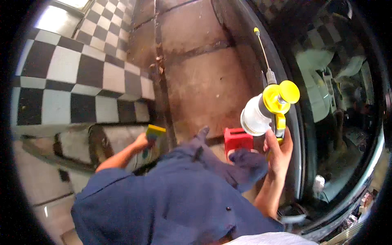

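My right hand is closed round the handle of a pressure pump sprayer. It has a white bottle, a yellow pump knob on top and a long thin wand with a yellow tip pointing away from me. The sprayer hangs tilted beside the car's side window. Low on the left, my left hand grips a small flat yellow tool with a dark lower part, perhaps a squeegee or scraper. Its handle is mostly hidden by the fingers.
A dark car runs along my right side, close to my right arm. By my legs stands a red plastic object, partly hidden. Black-and-white checkered tiles cover a ledge at left. The brown floor looks wet, crossed by a dark groove.
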Tool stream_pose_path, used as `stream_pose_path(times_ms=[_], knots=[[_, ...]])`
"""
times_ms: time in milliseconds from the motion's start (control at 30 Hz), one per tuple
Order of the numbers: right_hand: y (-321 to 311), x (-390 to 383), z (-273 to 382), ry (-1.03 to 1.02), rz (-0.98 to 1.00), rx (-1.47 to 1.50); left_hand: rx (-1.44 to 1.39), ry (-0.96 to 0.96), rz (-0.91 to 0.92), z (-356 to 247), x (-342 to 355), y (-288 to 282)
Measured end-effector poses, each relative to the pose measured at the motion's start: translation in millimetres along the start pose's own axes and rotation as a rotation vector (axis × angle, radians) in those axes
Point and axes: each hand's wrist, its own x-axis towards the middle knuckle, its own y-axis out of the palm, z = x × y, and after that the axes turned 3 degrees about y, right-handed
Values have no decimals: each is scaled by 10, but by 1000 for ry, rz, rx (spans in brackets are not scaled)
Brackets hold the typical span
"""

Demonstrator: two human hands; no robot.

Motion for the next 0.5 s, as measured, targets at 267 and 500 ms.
stream_pose_path(times_ms=[267, 500], knots=[[1406, 767, -1669, -11, -124, 89, -446, 128, -23, 1882, 3201, 540], [2368, 180, -1025, 22, -194, 89, -545, 350, 191, 1531, 2545, -452]])
